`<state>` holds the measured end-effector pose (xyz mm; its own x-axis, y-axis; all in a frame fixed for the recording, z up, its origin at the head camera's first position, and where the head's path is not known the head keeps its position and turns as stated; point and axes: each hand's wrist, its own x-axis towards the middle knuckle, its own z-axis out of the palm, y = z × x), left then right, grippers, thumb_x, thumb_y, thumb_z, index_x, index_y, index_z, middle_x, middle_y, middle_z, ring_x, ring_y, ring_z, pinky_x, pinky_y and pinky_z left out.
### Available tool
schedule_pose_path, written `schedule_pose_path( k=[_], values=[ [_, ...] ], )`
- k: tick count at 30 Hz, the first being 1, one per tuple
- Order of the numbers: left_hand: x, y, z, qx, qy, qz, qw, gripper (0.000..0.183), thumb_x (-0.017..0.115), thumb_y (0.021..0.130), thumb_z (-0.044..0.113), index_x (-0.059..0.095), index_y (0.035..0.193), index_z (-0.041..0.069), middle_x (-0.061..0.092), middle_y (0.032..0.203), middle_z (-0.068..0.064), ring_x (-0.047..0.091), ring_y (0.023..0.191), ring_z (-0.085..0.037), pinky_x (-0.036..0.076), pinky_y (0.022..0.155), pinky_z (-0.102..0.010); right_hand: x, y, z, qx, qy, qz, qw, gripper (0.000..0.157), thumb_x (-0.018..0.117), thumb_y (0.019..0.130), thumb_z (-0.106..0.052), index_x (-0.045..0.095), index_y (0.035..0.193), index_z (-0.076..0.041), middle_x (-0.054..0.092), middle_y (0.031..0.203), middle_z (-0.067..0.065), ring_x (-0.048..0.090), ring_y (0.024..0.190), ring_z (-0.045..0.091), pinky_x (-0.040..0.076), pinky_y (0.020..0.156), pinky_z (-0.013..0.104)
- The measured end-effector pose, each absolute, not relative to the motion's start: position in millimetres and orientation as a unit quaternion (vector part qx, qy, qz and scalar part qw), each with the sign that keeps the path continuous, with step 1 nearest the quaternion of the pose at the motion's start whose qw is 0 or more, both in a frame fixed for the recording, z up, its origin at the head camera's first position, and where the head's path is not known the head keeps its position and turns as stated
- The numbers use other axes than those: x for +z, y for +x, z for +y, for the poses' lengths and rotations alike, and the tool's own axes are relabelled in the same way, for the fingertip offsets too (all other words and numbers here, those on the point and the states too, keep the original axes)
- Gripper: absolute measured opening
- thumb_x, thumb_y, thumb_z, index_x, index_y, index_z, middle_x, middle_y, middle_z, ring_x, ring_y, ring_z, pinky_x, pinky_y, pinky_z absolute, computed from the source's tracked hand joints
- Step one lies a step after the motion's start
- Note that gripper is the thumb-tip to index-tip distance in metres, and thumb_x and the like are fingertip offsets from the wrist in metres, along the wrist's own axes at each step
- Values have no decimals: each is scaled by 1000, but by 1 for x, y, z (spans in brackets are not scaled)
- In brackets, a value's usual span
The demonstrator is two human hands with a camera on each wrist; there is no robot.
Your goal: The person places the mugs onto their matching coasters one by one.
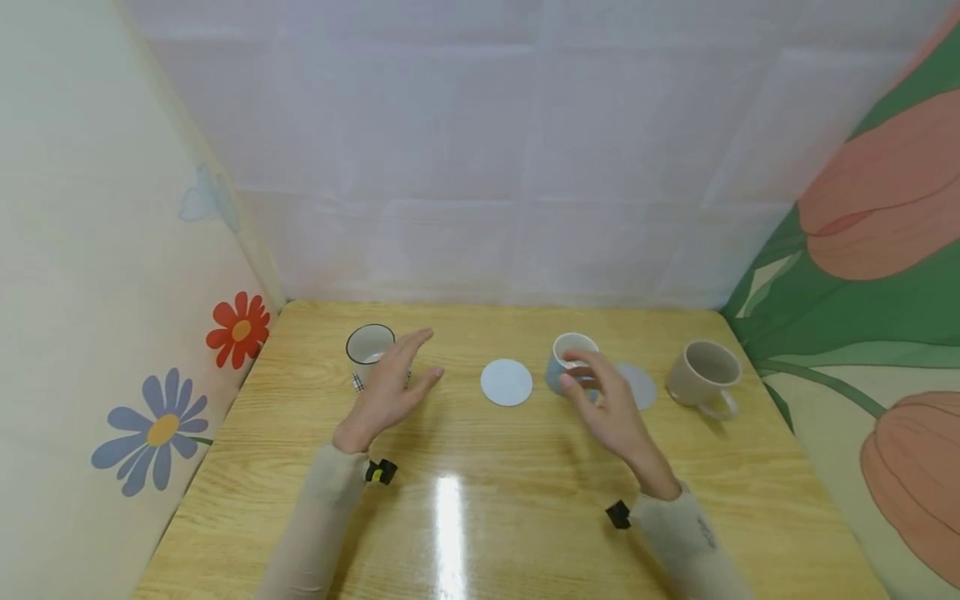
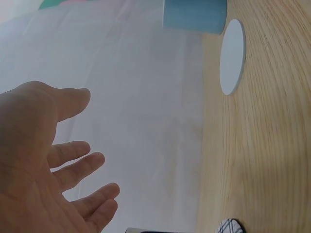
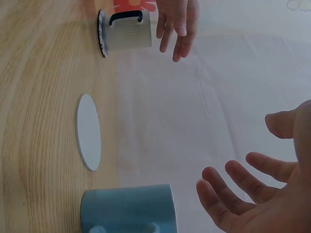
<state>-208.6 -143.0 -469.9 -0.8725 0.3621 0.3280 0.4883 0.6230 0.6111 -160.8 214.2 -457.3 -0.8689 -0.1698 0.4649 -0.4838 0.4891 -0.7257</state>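
Observation:
My left hand (image 1: 390, 392) hovers beside a white mug (image 1: 366, 343) with a dark rim, partly covering it in the head view. Its fingers are spread and hold nothing. The right wrist view shows that mug's black handle (image 3: 125, 17) and the patterned coaster (image 3: 101, 34) beneath it. Over on the right, my right hand (image 1: 609, 408) is held by a light blue mug (image 1: 556, 372) with a white inside. Loosely bent, its fingers (image 3: 214, 189) stay apart from the blue mug (image 3: 129, 208) in the right wrist view. A round white coaster (image 1: 506, 382) lies between the two mugs.
Beyond the right hand lies a pale round coaster (image 1: 639, 387), partly hidden. Further right stands a beige mug (image 1: 701, 375), its handle toward the front right. A white cloth backdrop (image 1: 480, 167) rises behind the wooden table (image 1: 525, 517), with patterned cloths at both sides.

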Motion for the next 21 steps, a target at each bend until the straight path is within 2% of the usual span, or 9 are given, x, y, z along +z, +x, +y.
schedule_pose_path(
  k=[5,11,16,18,21],
  values=[
    [-469,-212,-137,-361,-238,-898,85,68,66,107,35,40,164,9,43,168,-13,39,157,-35,33,130,-57,-461,-161,221,458,182,-854,169,36,66,104,-3,62,139,0,67,136,21,71,110,36,64,88,38],
    [-471,-218,-127,-363,-252,-893,84,67,67,107,34,41,163,8,44,168,-13,38,157,-35,29,131,-57,-464,-162,229,455,174,-857,168,36,67,104,-5,61,138,5,66,135,24,69,112,42,63,89,36],
    [-474,-221,-122,-357,-251,-897,74,67,64,108,37,39,164,9,43,169,-14,37,157,-36,27,131,-59,-465,-162,233,454,172,-857,174,36,68,104,-5,62,138,5,66,135,24,68,112,45,60,90,26],
    [-476,-220,-121,-356,-251,-897,68,67,63,108,38,39,164,10,42,169,-14,37,158,-36,27,131,-59,-465,-162,235,451,170,-857,180,35,68,103,-4,63,137,4,66,134,24,68,111,41,58,89,20],
    [-479,-220,-119,-355,-254,-897,59,68,63,108,39,38,165,10,41,170,-13,36,158,-35,27,132,-58,-466,-160,238,451,166,-857,187,35,69,102,-2,64,136,3,67,133,24,68,110,24,55,88,13]
  ],
)
